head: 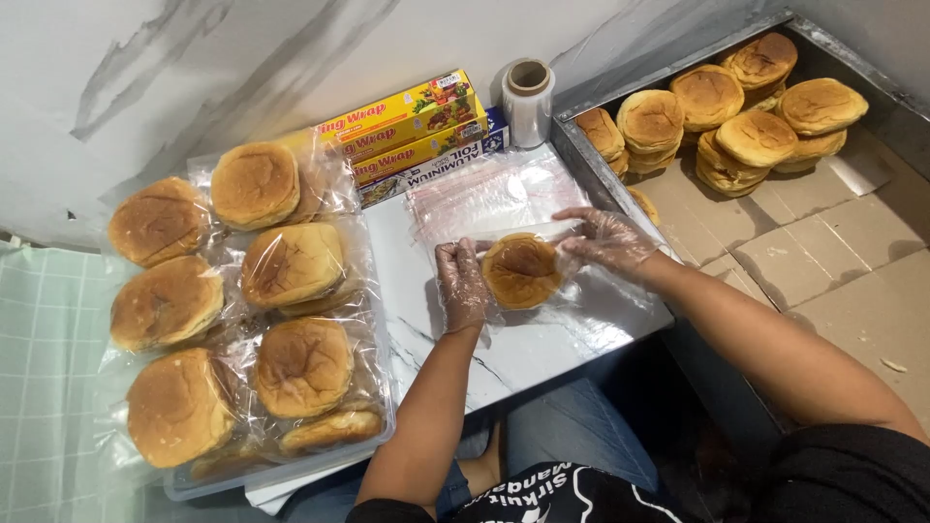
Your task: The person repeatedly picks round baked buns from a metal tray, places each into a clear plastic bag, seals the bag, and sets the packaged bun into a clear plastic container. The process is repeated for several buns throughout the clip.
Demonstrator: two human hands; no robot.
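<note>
While counted from the left edge: green-and-white checked cloth [44,387], far left, partly under a clear plastic tray [291,470].
Bagged buns [232,310], round and golden-brown, each sealed in clear film, piled in two rows on that tray; far bun of the right row lying close to the boxes.
Long boxes of wrap and foil [417,131], yellow-and-red over blue, stacked at the far edge against the white marbled wall.
Roll of clear film [528,97], upright, just right of the boxes.
Flat stack of clear bags [494,194], on the white worktop [542,339], just beyond the hands.
Left hand [462,286], in thin clear glove, fingers curled and pinching the left edge of a clear bag [528,232] beside the bun.
Bun [522,271], unsealed, centre of worktop, between both hands, lying in the mouth of that bag.
Right hand [608,240], gloved likewise, fingers extended and half open, tips gripping the bag's far right edge.
Metal tray [581,145] lined with brown cardboard [804,252], right side.
Loose buns [727,111], unbagged, stacked in its far corner.
</note>
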